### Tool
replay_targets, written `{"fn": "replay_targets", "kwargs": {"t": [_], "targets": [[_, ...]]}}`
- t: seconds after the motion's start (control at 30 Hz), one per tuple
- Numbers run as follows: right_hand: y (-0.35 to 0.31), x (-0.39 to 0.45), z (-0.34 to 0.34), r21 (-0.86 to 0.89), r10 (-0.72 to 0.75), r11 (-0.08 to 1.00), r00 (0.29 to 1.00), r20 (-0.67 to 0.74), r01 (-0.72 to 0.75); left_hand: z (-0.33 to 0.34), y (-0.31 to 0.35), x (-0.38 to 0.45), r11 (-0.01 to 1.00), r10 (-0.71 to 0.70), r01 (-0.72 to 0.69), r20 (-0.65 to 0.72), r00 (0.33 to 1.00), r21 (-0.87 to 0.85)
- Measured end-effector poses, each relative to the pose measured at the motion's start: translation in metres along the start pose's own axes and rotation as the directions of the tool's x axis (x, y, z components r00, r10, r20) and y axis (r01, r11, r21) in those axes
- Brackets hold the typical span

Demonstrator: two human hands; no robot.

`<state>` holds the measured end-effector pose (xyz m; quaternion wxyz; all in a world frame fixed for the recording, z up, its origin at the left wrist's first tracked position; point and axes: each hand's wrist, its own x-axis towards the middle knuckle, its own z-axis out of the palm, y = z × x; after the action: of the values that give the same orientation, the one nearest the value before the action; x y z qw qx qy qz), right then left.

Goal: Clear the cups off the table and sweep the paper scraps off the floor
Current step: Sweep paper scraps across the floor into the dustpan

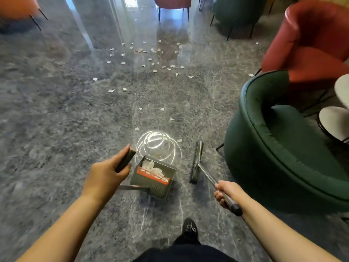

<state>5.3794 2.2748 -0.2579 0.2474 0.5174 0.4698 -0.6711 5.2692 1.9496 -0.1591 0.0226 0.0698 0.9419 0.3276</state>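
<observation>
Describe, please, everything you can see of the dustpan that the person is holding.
The dustpan is a dark grey-green, plastic-looking tray with ribbed walls and a red comb-like strip across its inside. Several white paper scraps lie in it. A thin metal-looking rod leads from its near side up to a dark grip, which the left hand holds. The pan sits low over the grey speckled floor, tilted; whether it touches the floor is unclear. The broom head stands to its right, apart from it.

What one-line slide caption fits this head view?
Left hand holds the dustpan handle, right hand grips the broom, paper scraps still litter the floor ahead.
</observation>
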Motion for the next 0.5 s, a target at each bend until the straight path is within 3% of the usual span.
{"fn": "replay_targets", "kwargs": {"t": [0.2, 0.5], "targets": [[-0.075, 0.041, 0.013, -0.088, 0.030, 0.996, 0.998, -0.048, -0.034, -0.005, 0.005, 0.060, 0.999, -0.039, 0.040, -0.088, 0.995, 0.010], [-0.172, 0.120, 0.075, -0.059, 0.083, 0.994, 0.988, -0.131, -0.091, -0.005, -0.034, 0.194, 0.999, -0.034, 0.035, -0.104, 0.994, 0.009]]}}
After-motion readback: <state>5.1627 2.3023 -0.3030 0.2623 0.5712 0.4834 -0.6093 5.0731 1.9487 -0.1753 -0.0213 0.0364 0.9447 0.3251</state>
